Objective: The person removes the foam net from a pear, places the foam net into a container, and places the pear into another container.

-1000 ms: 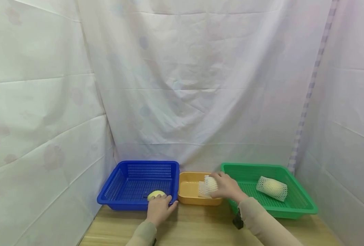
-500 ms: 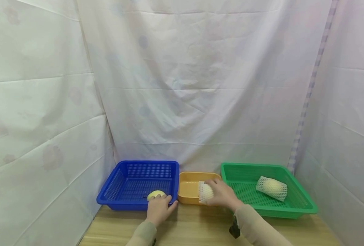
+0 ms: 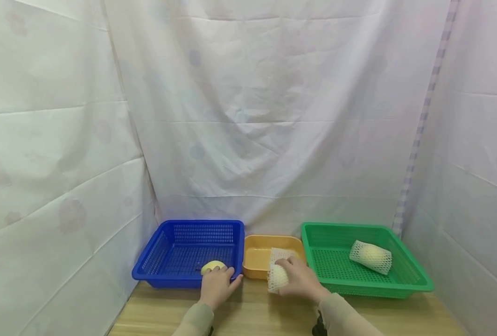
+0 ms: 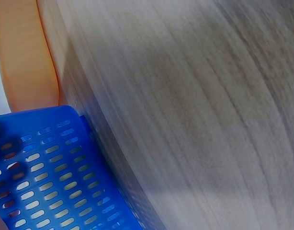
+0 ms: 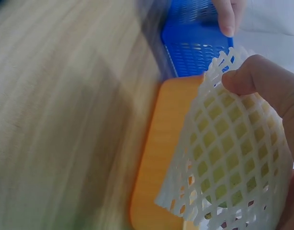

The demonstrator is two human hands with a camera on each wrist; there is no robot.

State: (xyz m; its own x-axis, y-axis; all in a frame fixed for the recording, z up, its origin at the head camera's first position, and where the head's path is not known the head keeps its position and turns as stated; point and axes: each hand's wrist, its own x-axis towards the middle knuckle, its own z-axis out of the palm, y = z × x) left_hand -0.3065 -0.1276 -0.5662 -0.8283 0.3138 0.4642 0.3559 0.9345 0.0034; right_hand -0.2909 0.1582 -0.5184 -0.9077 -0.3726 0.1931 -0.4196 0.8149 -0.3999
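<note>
Over the front rim of the blue basket (image 3: 187, 280), my left hand (image 3: 217, 285) reaches with its fingers curled at a bare pale-yellow pear (image 3: 212, 266). Its thumb spreads toward the basket's right front corner. My right hand (image 3: 300, 280) grips a pear in a white foam net sleeve (image 3: 278, 277), above the front edge of the orange tray (image 3: 254, 275). In the right wrist view the thumb presses on the foam net (image 5: 223, 143), and yellow-green skin shows through its diamond holes. One end of the net hangs loose past the fruit.
A green basket (image 3: 370, 285) stands at the right, with another net-wrapped pear (image 3: 372, 256) lying in it. The orange tray sits between the two baskets on the wooden table (image 3: 256, 312). White cloth (image 3: 273, 140) hangs behind and on both sides.
My right hand has moved left and toward me, bringing the netted pear from over the orange tray to its front edge. My left hand has stayed in place.
</note>
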